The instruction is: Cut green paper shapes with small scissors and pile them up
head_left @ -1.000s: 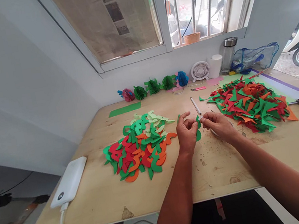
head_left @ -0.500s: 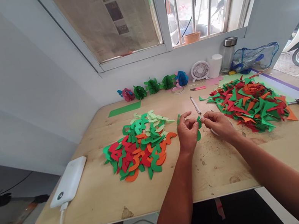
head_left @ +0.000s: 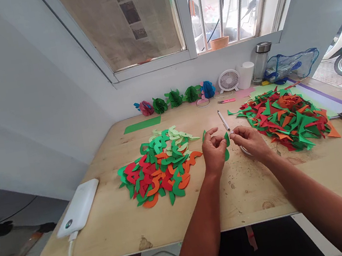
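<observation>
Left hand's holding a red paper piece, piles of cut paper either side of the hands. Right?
Colour's wrong: in the head view the paper piece in the left hand is green. The rest stands: one pile left of the hands, another pile right.

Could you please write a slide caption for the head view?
Left hand holds green paper, right hand beside it, between colourful paper piles.

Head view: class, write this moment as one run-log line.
left hand: pinching green paper | right hand: near pen, grip unclear | curved cutouts: heaped left of hands | paper scraps: heaped right of hands
</observation>
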### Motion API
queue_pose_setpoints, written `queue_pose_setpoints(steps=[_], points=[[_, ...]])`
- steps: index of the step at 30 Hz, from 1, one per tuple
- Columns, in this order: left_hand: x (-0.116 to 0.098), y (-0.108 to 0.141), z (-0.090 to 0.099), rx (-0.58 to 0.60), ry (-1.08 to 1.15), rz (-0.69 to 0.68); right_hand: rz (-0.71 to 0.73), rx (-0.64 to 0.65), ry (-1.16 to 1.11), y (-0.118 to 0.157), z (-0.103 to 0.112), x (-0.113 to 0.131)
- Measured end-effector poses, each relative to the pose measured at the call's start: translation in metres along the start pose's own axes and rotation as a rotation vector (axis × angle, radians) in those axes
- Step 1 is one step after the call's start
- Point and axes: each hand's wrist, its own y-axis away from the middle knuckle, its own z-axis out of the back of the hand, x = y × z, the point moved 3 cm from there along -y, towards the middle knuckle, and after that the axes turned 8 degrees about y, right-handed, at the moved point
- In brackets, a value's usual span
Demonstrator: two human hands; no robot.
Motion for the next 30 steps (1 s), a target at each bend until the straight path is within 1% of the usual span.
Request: queue_pose_setpoints(steps=[5, 10, 18, 23, 30], points=[[0.0037, -0.0009, 0.0004, 0.031, -0.020, -0.014, 0.036, 0.047, 0.038, 0.0010, -0.0007, 0.0053], [0.0074, -0.0014, 0.0002, 0.052, -0.049, -0.024, 0.053, 0.046, 0.093, 0.0015, -0.0011, 0.0100], [0.0072, -0.0014, -0.0003, 0.068, -0.091, -0.032, 0.053, 0.014, 0.125, 0.0007, -0.0016, 0.0062], [0.0070, -0.0014, -0.0007, 0.082, -0.134, -0.065, 0.065, -0.009, 0.177, 0.0003, -0.0016, 0.0049], [0.0075, -0.0011, -0.0005, 0.073, -0.172, -0.080, 0.089, 0.028, 0.144, 0.0002, -0.0033, 0.0037]])
